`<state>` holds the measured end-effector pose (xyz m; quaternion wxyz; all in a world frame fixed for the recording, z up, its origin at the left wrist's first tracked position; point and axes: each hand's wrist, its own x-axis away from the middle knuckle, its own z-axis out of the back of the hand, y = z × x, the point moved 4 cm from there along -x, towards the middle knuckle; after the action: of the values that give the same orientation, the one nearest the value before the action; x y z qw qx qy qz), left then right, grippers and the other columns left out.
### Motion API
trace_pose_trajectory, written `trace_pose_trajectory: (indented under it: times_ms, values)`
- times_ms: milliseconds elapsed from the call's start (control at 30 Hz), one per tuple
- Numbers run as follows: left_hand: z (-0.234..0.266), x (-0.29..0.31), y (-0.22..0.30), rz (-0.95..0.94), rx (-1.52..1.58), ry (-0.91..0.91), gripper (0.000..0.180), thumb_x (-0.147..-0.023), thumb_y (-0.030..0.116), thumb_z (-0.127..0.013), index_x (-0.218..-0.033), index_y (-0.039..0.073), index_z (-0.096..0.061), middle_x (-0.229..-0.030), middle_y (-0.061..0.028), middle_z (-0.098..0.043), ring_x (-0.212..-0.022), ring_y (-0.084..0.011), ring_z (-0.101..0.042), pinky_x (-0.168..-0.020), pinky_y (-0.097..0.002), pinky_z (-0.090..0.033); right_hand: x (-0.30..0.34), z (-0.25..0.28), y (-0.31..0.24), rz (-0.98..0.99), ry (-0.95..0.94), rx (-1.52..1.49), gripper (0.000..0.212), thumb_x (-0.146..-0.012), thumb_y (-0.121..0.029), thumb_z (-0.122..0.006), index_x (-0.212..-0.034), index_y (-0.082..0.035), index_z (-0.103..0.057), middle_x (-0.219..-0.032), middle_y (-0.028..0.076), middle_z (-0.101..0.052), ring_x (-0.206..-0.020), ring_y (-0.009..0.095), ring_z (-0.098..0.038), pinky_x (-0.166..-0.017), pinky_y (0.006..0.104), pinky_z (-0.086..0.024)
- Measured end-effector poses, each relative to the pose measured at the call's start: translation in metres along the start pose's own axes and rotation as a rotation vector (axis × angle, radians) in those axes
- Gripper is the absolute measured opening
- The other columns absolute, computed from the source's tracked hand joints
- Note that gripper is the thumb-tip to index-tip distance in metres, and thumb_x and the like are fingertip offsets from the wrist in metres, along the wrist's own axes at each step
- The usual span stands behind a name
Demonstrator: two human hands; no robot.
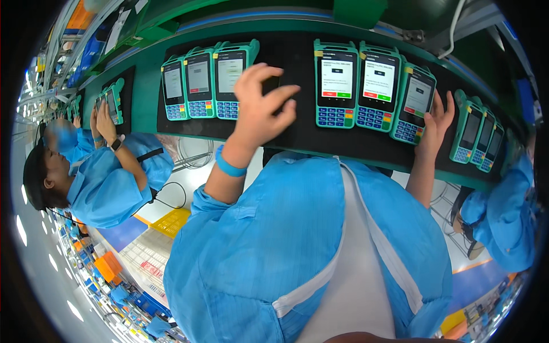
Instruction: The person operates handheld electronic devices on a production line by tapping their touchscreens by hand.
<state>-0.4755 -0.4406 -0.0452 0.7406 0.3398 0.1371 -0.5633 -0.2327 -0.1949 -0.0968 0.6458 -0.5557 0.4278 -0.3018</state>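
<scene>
Scanning L to R along the green bench [147,94]: toward its L end a co-worker [108,194] has hands at a separate terminal [118,117]. Next, on the black mat [287,48], the L trio [199,81] of handheld terminals sits side by side, screens lit. Operator's L hand [260,108] hangs over the trio's R side, fingers spread & curved, nothing held; contact w/ the nearest unit can't be confirmed from where I stand. R of it, approx. mid-mat, lie two bright-screen terminals [335,77], w/ red & green on-screen keys. Just beside them is the unit being handled [414,102], nr the mat's near edge, screen greyer, angled vs. its neighbours. Operator's R hand [434,124] has its thumb at that unit's R edge, other fingers extended alongside; gripped or merely steadied, unclear. Toward the bench's R end: another trio [478,137], plus a second co-worker [504,211].

Step in hand (est.): positioning the R-most unit of the centre row. Next move, by judgement, calls for squaring it w/o knocking the adjacent terminal.
</scene>
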Motion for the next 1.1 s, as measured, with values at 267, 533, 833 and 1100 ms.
trace_pose_trajectory:
  times_ms: [267, 533, 833, 1100]
  values:
    - [-0.046, -0.019, 0.044, -0.137, 0.035, -0.163, 0.033, -0.061, 0.022, -0.072, -0.094, 0.019, -0.070, -0.118, -0.0105, -0.052, -0.121, -0.0346, -0.039, -0.098, -0.0490, -0.027, 0.003, -0.002, -0.005, -0.035, -0.023, -0.033, 0.074, -0.080, -0.008, -0.051, -0.145, -0.008, -0.016, -0.142, 0.025, -0.032, -0.134, 0.033, -0.031, -0.111, 0.0426, -0.023]
    - [-0.048, -0.021, 0.048, -0.033, 0.025, -0.138, 0.035, -0.064, 0.021, -0.069, -0.098, 0.016, -0.069, -0.122, -0.0141, -0.049, -0.122, -0.0377, -0.038, -0.100, -0.0479, -0.026, 0.001, -0.023, -0.043, 0.107, -0.083, 0.542, 0.089, -0.071, -0.022, -0.073, -0.143, -0.004, -0.023, -0.134, 0.028, -0.037, -0.123, 0.039, -0.044, -0.100, 0.0415, -0.039]
    - [-0.045, -0.005, 0.028, 0.171, 0.188, -0.095, 0.052, -0.071, 0.011, -0.062, -0.121, 0.001, -0.050, -0.133, -0.0176, -0.042, -0.128, -0.0375, -0.033, -0.105, -0.0462, -0.026, -0.001, -0.044, -0.054, 0.236, -0.006, 0.963, 0.095, -0.068, -0.032, -0.076, -0.145, -0.011, -0.023, -0.129, 0.036, -0.040, -0.118, 0.047, -0.045, -0.096, 0.0452, -0.041]
    - [-0.003, 0.002, 0.005, 0.126, 0.031, 0.118, 0.030, -0.076, 0.004, -0.057, -0.105, 0.002, -0.060, -0.116, -0.0133, -0.057, -0.118, -0.0338, -0.047, -0.101, -0.0425, -0.033, -0.006, 0.004, -0.031, 0.036, -0.077, 0.149, 0.081, -0.075, -0.002, -0.060, -0.144, -0.007, -0.017, -0.136, 0.022, -0.042, -0.127, 0.034, -0.043, -0.108, 0.0429, -0.031]
